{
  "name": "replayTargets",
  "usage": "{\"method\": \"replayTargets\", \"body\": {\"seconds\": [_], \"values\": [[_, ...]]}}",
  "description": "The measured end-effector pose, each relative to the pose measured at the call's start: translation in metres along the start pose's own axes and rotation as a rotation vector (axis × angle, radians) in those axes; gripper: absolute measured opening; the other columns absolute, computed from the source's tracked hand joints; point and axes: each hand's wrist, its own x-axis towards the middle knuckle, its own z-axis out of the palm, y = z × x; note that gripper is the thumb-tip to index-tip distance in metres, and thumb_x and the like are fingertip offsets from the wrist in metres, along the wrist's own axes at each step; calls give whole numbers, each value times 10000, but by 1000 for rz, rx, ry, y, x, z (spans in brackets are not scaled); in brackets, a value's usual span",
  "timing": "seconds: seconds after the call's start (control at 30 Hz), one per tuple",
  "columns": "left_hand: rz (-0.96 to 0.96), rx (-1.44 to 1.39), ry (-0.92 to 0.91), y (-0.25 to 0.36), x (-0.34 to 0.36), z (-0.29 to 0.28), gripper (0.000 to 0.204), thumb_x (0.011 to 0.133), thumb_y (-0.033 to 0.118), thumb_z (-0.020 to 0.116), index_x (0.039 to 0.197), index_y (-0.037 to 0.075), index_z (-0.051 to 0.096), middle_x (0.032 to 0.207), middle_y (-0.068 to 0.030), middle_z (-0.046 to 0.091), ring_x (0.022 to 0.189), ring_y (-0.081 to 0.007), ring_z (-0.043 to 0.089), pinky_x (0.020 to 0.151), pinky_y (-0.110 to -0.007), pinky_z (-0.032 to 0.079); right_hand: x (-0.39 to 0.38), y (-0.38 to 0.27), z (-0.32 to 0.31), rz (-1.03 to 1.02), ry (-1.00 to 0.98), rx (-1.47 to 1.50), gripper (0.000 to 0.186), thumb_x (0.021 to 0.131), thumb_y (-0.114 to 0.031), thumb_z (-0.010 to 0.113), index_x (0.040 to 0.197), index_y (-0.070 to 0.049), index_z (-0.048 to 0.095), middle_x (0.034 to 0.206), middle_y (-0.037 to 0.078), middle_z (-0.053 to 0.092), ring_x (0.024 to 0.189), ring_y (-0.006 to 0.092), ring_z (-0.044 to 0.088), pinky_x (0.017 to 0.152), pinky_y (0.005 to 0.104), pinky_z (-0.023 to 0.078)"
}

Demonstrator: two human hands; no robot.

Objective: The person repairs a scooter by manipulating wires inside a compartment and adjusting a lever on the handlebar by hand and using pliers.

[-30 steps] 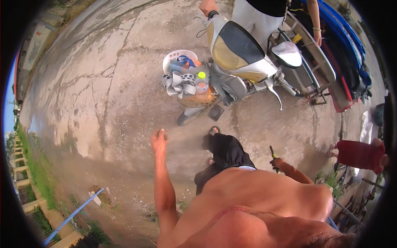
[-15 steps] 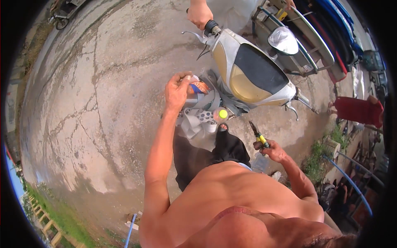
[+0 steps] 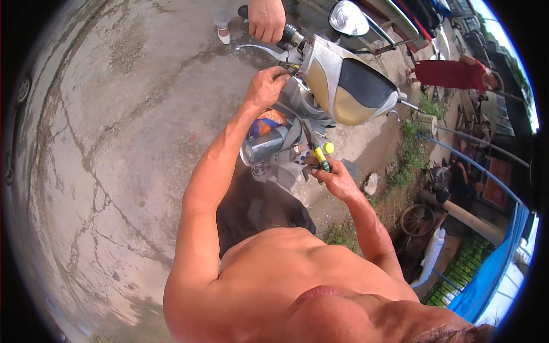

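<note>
My right hand (image 3: 338, 182) is closed around the yellow-and-dark handles of pliers (image 3: 320, 157), their jaws pointing up toward the scooter. My left hand (image 3: 266, 87) reaches up to the left end of the handlebar, thumb and fingers pinched beside the brake lever (image 3: 260, 51); what lies between the fingertips is too small to make out. The silver, gold and black scooter front (image 3: 346, 88) stands in front of me. Below my left hand are an orange-and-blue packet (image 3: 267, 123) and a grey metallic container (image 3: 266, 144). Near the pliers stands a bottle with a yellow-green cap (image 3: 329, 148).
Another person's hand (image 3: 267, 20) rests on the left handlebar grip, with a white shoe (image 3: 223, 35) behind it. A round mirror (image 3: 347, 18) sticks up. Further right stand a person in red (image 3: 449, 74), a blue pipe (image 3: 472, 163) and a spoked wheel (image 3: 417, 220). Cracked concrete (image 3: 137, 137) spreads leftward.
My left hand has gone from above the packet up to the handlebar. My right hand has brought the pliers inward, close to the bottle. The view has shifted toward the right.
</note>
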Motion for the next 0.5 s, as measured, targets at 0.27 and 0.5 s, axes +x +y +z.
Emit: {"method": "replayTargets", "body": {"seconds": [0.27,0.5], "values": [[100,235,-82,19,11,-24,228,913,198,618,1022,16,704,781,-109,705,732,-183,669,686,-330,511,91,-46,1,-139,238,-163,355,881,-246,619,1183,-67,666,1134,211,602,1043,363,601,895,427,471],[186,231,-101,14,12,-10,176,898,190,642,989,50,698,892,-172,695,837,-383,671,716,-410,522,97,-75,4,-15,326,-181,327,894,-242,625,1154,-48,666,1153,223,570,1062,378,581,923,433,455]]}}
